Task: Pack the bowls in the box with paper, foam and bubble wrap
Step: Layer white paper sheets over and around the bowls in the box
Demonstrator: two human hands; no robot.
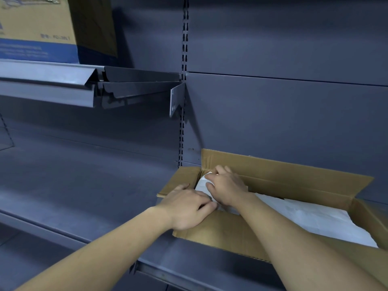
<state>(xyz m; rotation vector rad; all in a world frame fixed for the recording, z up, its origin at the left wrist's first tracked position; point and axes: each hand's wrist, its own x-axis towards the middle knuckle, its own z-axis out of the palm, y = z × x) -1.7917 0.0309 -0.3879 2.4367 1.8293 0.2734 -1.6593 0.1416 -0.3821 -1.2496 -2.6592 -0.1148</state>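
An open cardboard box stands on a grey shelf at the lower right, its flaps spread. White paper lines the inside. In the box's left end sits a white wrapped bundle, mostly covered by my hands; no bare bowl shows. My right hand lies over the top of the bundle with fingers curled round it. My left hand rests at the box's left front corner, its fingertips against the bundle's near side.
The grey metal shelf stretches left of the box. A higher shelf at upper left carries a brown and blue carton. A slotted upright and a bracket stand behind the box.
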